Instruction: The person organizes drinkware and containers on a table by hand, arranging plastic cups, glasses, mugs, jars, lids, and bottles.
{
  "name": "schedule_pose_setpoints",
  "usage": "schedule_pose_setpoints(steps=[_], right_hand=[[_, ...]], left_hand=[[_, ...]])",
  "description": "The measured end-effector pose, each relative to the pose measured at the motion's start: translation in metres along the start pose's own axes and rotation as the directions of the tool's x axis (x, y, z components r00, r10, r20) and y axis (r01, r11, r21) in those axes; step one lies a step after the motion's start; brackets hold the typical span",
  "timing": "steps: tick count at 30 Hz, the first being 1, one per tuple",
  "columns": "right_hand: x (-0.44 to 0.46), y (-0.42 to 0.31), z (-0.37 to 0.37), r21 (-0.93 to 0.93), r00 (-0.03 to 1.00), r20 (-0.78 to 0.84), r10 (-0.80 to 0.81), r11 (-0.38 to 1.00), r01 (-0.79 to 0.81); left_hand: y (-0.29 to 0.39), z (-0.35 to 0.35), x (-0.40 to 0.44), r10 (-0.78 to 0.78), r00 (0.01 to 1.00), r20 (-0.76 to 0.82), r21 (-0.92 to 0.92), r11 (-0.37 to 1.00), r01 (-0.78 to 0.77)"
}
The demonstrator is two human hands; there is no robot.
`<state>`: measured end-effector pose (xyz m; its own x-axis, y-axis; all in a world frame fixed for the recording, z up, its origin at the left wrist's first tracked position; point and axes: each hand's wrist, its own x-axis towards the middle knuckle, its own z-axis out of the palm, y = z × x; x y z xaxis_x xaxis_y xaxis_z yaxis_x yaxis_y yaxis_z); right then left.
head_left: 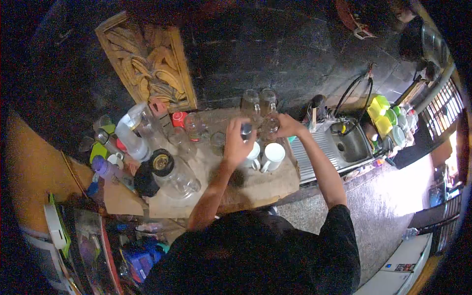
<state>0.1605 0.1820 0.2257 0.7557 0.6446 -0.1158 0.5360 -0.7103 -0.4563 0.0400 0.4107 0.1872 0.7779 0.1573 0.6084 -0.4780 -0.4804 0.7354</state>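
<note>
On the cardboard-covered counter (231,194), my left hand (239,142) is wrapped round a small dark-topped glass (246,129). To its right, my right hand (290,126) has its fingers at a clear glass mug (270,125). Behind my hands, two more clear glass mugs (250,101) (268,100) stand side by side near the wall. Two white mugs (274,153) (254,151) are just in front of my hands, the left one partly hidden by my left hand. A clear glass (218,139) stands left of my left hand.
Left on the counter are a large clear jar (179,184), plastic bottles (132,140), a purple bottle (105,168) and a red lid (179,118). At the right are a steel sink (348,145) and a rack of green and yellow dishes (386,118). A carved panel (152,69) leans behind.
</note>
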Motion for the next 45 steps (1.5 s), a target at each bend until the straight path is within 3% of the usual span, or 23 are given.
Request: schedule_pose_setpoints(steps=[1, 4, 6, 8, 9, 10, 12, 15, 20, 22, 26, 28, 30, 34, 36, 38, 42, 44, 45], right_hand=[[-0.001, -0.004, 0.001, -0.003, 1.000, -0.007, -0.027, 1.000, 0.027], [0.006, 0.011, 0.015, -0.063, 0.997, -0.063, -0.045, 0.997, 0.041], [0.002, 0.030, 0.038, -0.116, 0.994, -0.110, -0.018, 0.993, 0.006], [0.002, 0.031, 0.049, -0.193, 0.957, -0.287, -0.029, 0.981, -0.028], [-0.018, -0.022, 0.033, -0.008, 0.915, -0.377, 0.146, 0.987, -0.161], [-0.022, -0.024, 0.039, -0.009, 0.915, -0.375, 0.151, 0.986, -0.166], [-0.017, -0.028, 0.052, -0.085, 0.815, -0.488, 0.311, 0.913, -0.399], [-0.025, -0.072, 0.042, -0.013, 0.807, -0.436, 0.398, 0.894, -0.448], [-0.008, -0.028, 0.063, -0.009, 0.805, -0.428, 0.411, 0.888, -0.459], [-0.004, -0.026, 0.058, -0.073, 0.851, -0.415, 0.321, 0.921, -0.383], [-0.005, -0.023, 0.055, -0.070, 0.870, -0.426, 0.248, 0.950, -0.305], [0.010, 0.007, 0.061, -0.087, 0.873, -0.398, 0.282, 0.936, -0.342], [0.005, 0.006, 0.064, -0.091, 0.893, -0.332, 0.303, 0.932, -0.350], [0.003, -0.009, 0.058, -0.144, 0.895, -0.373, 0.244, 0.938, -0.316], [-0.003, -0.010, 0.067, -0.156, 0.900, -0.368, 0.234, 0.939, -0.308], [-0.003, -0.009, 0.073, -0.178, 0.864, -0.425, 0.270, 0.911, -0.372], [-0.020, -0.025, 0.059, -0.157, 0.872, -0.456, 0.175, 0.949, -0.273], [-0.023, -0.025, 0.054, -0.206, 0.890, -0.424, 0.165, 0.940, -0.273], [-0.023, -0.031, 0.040, -0.085, 0.921, -0.256, 0.293, 0.943, -0.323]], left_hand=[[-0.007, -0.008, -0.017, -0.016, 0.997, 0.072, 0.014, 1.000, 0.015], [-0.013, -0.025, -0.051, 0.064, 0.995, 0.071, 0.025, 0.998, -0.066], [-0.016, -0.031, -0.064, 0.035, 0.993, 0.116, 0.052, 0.998, -0.041], [-0.021, -0.033, -0.069, -0.005, 0.988, 0.152, 0.098, 0.995, -0.010], [-0.028, -0.032, -0.072, 0.010, 0.982, 0.190, 0.101, 0.994, -0.029], [-0.025, -0.033, -0.074, 0.009, 0.981, 0.192, 0.096, 0.995, -0.027], [-0.013, -0.040, -0.075, 0.083, 0.978, 0.193, 0.184, 0.976, -0.119], [0.006, -0.057, -0.082, 0.061, 0.965, 0.256, 0.184, 0.977, -0.111], [-0.020, -0.066, -0.135, 0.007, 0.951, 0.309, 0.148, 0.987, -0.056], [-0.029, -0.068, -0.154, 0.075, 0.974, 0.212, 0.173, 0.978, -0.113], [-0.036, -0.073, -0.176, 0.038, 0.990, 0.136, 0.301, 0.950, -0.078], [-0.033, -0.071, -0.173, 0.081, 0.995, 0.064, 0.362, 0.927, -0.099], [-0.021, -0.071, -0.174, -0.009, 0.994, 0.108, 0.387, 0.921, -0.034], [-0.015, -0.065, -0.171, -0.006, 0.993, 0.118, 0.434, 0.900, -0.046], [-0.009, -0.063, -0.174, -0.076, 0.990, 0.117, 0.447, 0.894, 0.015], [-0.017, -0.054, -0.176, -0.076, 0.992, 0.099, 0.488, 0.873, 0.018], [-0.018, -0.052, -0.177, -0.065, 0.994, 0.082, 0.489, 0.872, 0.017], [-0.007, -0.052, -0.175, -0.089, 0.993, 0.074, 0.500, 0.865, 0.040], [-0.004, -0.053, -0.172, -0.111, 0.993, 0.048, 0.494, 0.866, 0.073]])
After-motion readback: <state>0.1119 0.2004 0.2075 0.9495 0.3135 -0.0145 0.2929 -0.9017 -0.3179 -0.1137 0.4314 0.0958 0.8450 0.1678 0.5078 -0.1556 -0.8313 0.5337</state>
